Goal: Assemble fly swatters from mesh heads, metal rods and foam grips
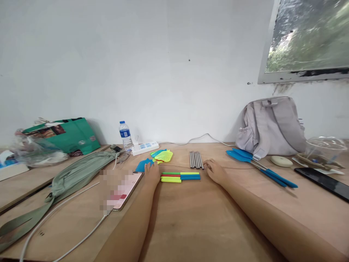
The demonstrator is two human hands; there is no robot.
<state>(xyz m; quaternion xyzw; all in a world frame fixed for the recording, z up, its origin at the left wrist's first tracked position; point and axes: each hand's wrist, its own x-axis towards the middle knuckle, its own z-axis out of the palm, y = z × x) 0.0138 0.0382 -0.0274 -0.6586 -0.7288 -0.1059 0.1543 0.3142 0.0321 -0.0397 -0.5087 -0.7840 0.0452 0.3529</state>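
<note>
While the left hand (152, 173) lies palm-down at the edge of a blue mesh swatter head (142, 166), its fingers are loosely spread, with no grip visible; overlap hides whether they press on it. Right hand (215, 171): fingers slightly apart and bent, tips at the right end of the row of metal tubes (195, 160). Nothing seen pinched; can't tell contact from near miss.

Tubes lie side by side between the hands, roughly parallel, ends near level. Probably squared up so the loose round stock stays grouped and easy to count. Nearer the person, colored grip sleeves (180, 177) lie crosswise in two columns: green, red and yellow at left, yellow and blue at right. The left column runs one longer. Tight stacking likely limits rolling.

Beyond the left hand, yellow and blue mesh heads (163, 155) overlap in a loose pile; flat shape likely makes stacking easy. Past the right hand, long blue-handled swatters (261, 167) lie diagonally, kept apart from the loose parts.

Further out: phone (128, 191) with cable by the left forearm, power strip (144, 147) and water bottle (124, 134) near the wall, gray backpack (272, 127) behind the swatters.
</note>
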